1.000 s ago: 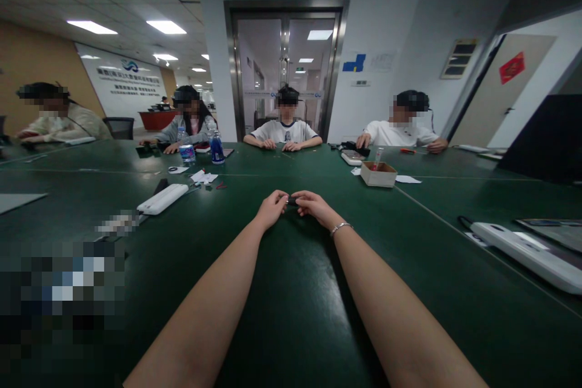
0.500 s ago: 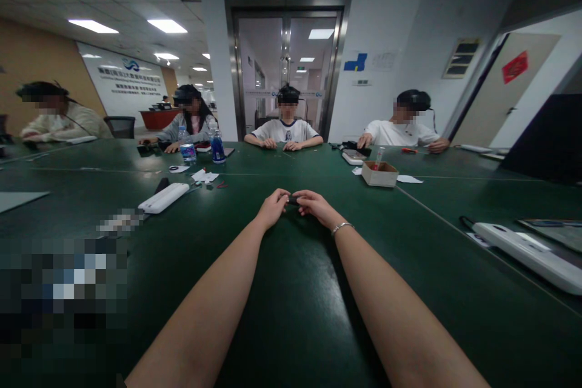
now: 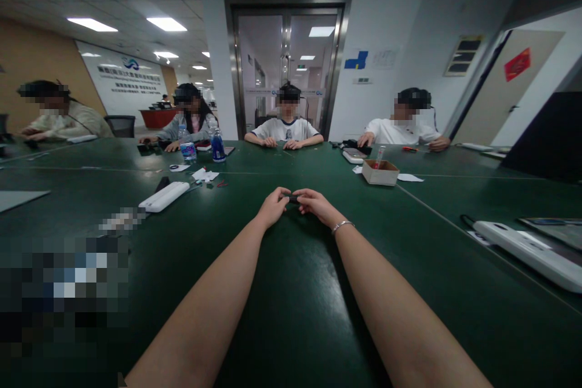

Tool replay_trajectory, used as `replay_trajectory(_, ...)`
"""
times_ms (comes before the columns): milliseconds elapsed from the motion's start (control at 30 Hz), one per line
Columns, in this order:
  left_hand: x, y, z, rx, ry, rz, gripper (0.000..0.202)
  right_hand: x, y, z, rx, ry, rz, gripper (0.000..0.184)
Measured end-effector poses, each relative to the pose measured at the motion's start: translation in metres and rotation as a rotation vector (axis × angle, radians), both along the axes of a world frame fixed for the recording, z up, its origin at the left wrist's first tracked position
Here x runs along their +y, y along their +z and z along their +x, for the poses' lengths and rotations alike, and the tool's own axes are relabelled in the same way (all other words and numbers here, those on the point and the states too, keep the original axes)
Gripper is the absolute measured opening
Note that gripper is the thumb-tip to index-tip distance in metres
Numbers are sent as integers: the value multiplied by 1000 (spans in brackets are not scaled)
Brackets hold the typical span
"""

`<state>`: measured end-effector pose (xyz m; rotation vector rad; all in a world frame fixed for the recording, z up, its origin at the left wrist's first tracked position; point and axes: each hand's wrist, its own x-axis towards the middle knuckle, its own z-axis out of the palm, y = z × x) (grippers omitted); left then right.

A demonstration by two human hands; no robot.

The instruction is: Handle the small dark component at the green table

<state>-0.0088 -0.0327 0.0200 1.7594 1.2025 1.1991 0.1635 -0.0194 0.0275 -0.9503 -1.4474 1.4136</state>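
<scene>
1. The left hand point(image 3: 273, 207) and the right hand point(image 3: 317, 205) each close their grip on one end of a small dark piece point(image 3: 293, 198), pinching it.
2. The piece's long axis runs hand to hand, and neither hand is nearer.
3. Below the piece lies the green tabletop point(image 3: 291, 291). A cardboard box point(image 3: 379, 173) stands well to the right of the piece.

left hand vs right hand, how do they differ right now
The right hand has a silver bracelet at its wrist; the left hand has a bare wrist. The left hand is curled tighter, the right hand stretched flatter. Both pinch the same small dark object between them.
</scene>
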Motion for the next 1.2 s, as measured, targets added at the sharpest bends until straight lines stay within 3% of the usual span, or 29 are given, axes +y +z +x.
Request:
replay_trajectory(367, 7, -9, -2, -17, -3, 10, 26, -1, 1, 1, 7, 8, -2, 18)
replay_trajectory(800, 2, -4, -3, 11, 23, 8, 23, -2, 1, 1, -15, 12, -4, 19)
replay_trajectory(933, 0, -4, -3, 27, 72, 59, 22, -1, -3, -4, -163, -11, 65, 25)
replay_trajectory(1133, -2, -1, 0, 118, 71, 85, 23, 0, -7, -14, -435, -100, 341, 24)
replay_trajectory(1200, -3, -3, 1, 165, 74, 92, 27, -2, -5, -20, -433, -74, 317, 23)
